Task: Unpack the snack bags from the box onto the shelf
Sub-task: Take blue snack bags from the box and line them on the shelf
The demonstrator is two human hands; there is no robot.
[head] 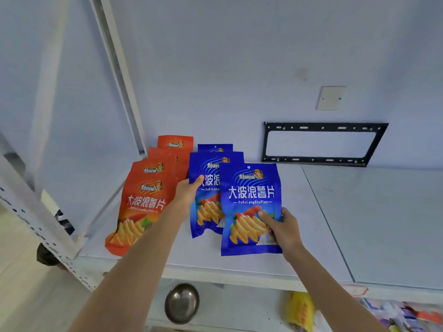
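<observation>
Head view, looking down at the white shelf (323,212), and both hands are on blue crisp bags. The right hand (284,227) has the front blue crisp bag (250,207) by its lower right edge, thumb across the printed face and fingers curled behind, so that grip is closed on the packet. The bag stands upright, its bottom edge down near the shelf board, and my read is that it is being set as the front of the blue row. The left hand (188,189) reaches across to the second blue crisp bag (206,195) just behind, thumb over its left edge and fingers out of sight behind. That grip is closed on the packet too, probably steadying it so the row does not topple while the new one goes in. A third blue bag (215,147) peeks up at the back, by the wall.

Just left of the blue row is a line of orange crisp bags (141,207), four at least, overlapping front to back and leaning a little. Sorting by colour seems to be the plan: orange on the left, blue beside it.

The box itself is not in view, so I cannot say how many bags are left.

On the wall behind hang a black metal mounting bracket (323,143) and a blank wall plate (330,98). Below the shelf edge sit a steel bowl (182,303) and some blurred colourful packets (398,315).
</observation>
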